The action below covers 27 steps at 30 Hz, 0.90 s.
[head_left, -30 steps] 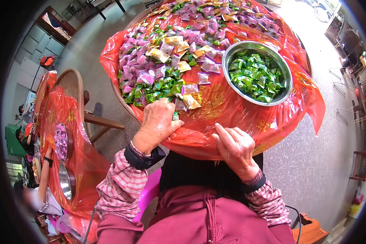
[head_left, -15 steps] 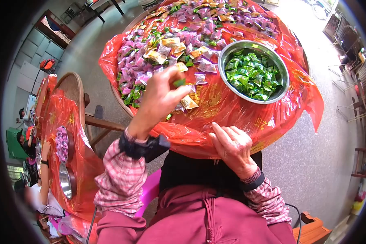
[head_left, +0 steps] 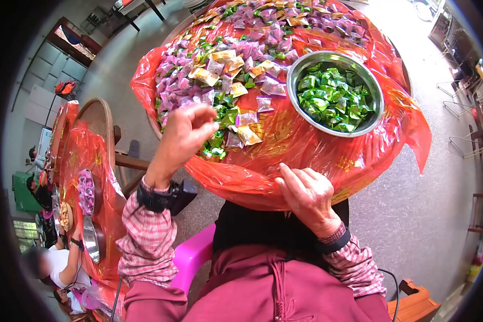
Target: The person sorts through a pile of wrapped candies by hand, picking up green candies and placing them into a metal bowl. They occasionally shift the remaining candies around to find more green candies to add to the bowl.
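Note:
My left hand [head_left: 187,134] hovers over the near left edge of the table, thumb and bent fingers apart, and I see nothing between them. Beside its fingertips lie small green packets [head_left: 214,149], a yellow packet [head_left: 248,135] and purple packets [head_left: 247,118]. My right hand [head_left: 307,196] rests on the near edge of the red plastic sheet [head_left: 327,155], its fingers loosely bent and holding nothing visible. A steel bowl [head_left: 378,110] filled with green packets [head_left: 333,99] stands on the sheet, right of the loose packets.
A mixed heap of purple packets [head_left: 182,88], green and yellow ones spreads to the far side. At left, another red-covered table [head_left: 110,225] bears bowls, with a person [head_left: 64,263] beside it. A pink stool [head_left: 190,260] stands near my legs.
My left hand has moved left and slightly down, away from the yellow packet. The green item at its fingers no longer shows there. My right hand stays in place.

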Motion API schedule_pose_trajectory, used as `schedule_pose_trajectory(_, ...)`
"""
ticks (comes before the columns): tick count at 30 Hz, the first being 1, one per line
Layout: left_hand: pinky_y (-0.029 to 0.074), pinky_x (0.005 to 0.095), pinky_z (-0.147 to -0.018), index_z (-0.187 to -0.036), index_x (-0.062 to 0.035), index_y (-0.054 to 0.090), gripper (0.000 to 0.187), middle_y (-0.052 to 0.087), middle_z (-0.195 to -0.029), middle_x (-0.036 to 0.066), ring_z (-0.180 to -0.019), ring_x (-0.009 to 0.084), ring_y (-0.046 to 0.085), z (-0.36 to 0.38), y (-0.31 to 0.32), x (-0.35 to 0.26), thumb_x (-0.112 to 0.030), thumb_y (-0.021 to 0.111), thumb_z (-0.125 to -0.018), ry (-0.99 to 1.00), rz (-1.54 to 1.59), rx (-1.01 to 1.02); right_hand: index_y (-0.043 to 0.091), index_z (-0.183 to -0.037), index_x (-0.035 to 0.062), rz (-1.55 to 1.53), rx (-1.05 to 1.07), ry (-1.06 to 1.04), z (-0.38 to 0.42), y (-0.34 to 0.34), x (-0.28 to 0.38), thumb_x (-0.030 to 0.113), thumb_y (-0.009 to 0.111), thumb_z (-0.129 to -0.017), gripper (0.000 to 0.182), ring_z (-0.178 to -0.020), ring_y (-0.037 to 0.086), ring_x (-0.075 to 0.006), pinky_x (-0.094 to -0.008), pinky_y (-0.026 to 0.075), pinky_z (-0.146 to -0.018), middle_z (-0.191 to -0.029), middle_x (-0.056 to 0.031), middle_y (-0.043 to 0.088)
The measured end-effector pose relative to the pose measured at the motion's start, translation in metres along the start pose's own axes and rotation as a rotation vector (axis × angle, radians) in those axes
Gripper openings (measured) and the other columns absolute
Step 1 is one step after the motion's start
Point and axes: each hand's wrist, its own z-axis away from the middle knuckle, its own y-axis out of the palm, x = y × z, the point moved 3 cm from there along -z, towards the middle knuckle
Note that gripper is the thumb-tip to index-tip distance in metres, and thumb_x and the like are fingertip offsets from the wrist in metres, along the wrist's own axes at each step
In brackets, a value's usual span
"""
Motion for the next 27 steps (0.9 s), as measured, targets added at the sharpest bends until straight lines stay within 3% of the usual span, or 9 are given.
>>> schedule_pose_trajectory(3, 0.049, 0.0301, -0.068, -0.104, 0.0019, 0.069, 0.023, 0.067, -0.086, 0.006, -0.075, 0.0142, 0.062, 0.028, 0.002, 0.014, -0.009, 0.073, -0.084, 0.103, -0.222, 0.042, 0.07, -0.111, -0.0045, 0.003, 0.012, -0.002, -0.001, 0.0, 0.001, 0.004, 0.079, -0.083, 0.031, -0.071, 0.068, -0.0261, -0.0364, 0.056, -0.064, -0.088, -0.0129, 0.072)
schedule_pose_trajectory(4, 0.05, 0.0358, -0.071, -0.103, 0.0021, 0.068, 0.028, 0.064, -0.087, 0.013, -0.078, 0.0249, 0.064, 0.033, 0.005, 0.019, -0.011, 0.074, -0.079, 0.096, -0.296, 0.058, 0.07, -0.111, -0.0046, 0.006, 0.018, 0.002, -0.001, 0.0, 0.001, 0.004, 0.079, -0.083, 0.031, -0.071, 0.068, -0.0264, -0.0365, 0.056, -0.064, -0.089, -0.0134, 0.072)
schedule_pose_trajectory(5, 0.05, 0.0358, -0.071, -0.103, 0.0021, 0.068, 0.028, 0.064, -0.087, 0.013, -0.078, 0.0249, 0.064, 0.038, 0.008, 0.022, -0.011, 0.074, -0.079, 0.094, -0.292, 0.055, 0.07, -0.111, -0.0046, 0.006, 0.022, -0.001, -0.002, 0.001, 0.0, 0.004, 0.079, -0.083, 0.031, -0.071, 0.068, -0.0264, -0.0365, 0.056, -0.064, -0.089, -0.0134, 0.072)
schedule_pose_trajectory(8, 0.05, 0.0447, -0.08, -0.102, -0.0005, 0.068, 0.031, 0.06, -0.096, 0.017, -0.093, 0.0376, 0.062, 0.046, 0.015, 0.024, -0.016, 0.076, -0.077, 0.131, -0.472, 0.02, 0.069, -0.111, -0.0038, 0.032, -0.025, -0.046, -0.002, 0.002, 0.0, 0.011, 0.08, -0.084, 0.032, -0.068, 0.064, -0.0229, -0.0343, 0.052, -0.061, -0.082, -0.0082, 0.067)
schedule_pose_trajectory(21, 0.049, 0.0472, -0.078, -0.095, -0.0008, 0.062, 0.03, 0.059, -0.095, 0.017, -0.092, 0.0374, 0.062, 0.046, 0.022, 0.026, -0.018, 0.076, -0.074, 0.123, -0.594, -0.011, 0.069, -0.111, -0.0042, 0.025, -0.014, -0.034, -0.002, 0.001, 0.0, 0.011, 0.08, -0.085, 0.033, -0.069, 0.065, -0.0236, -0.035, 0.052, -0.061, -0.083, -0.0091, 0.067)
schedule_pose_trajectory(27, 0.048, 0.0383, -0.066, -0.091, 0.0011, 0.06, 0.025, 0.06, -0.08, 0.013, -0.07, 0.0255, 0.06, 0.037, 0.011, 0.007, -0.014, 0.076, -0.08, 0.051, -0.33, -0.064, 0.069, -0.112, -0.0039, 0.024, -0.016, -0.034, -0.001, 0.001, 0.0, 0.011, 0.08, -0.085, 0.033, -0.069, 0.065, -0.0237, -0.035, 0.052, -0.061, -0.083, -0.009, 0.067)
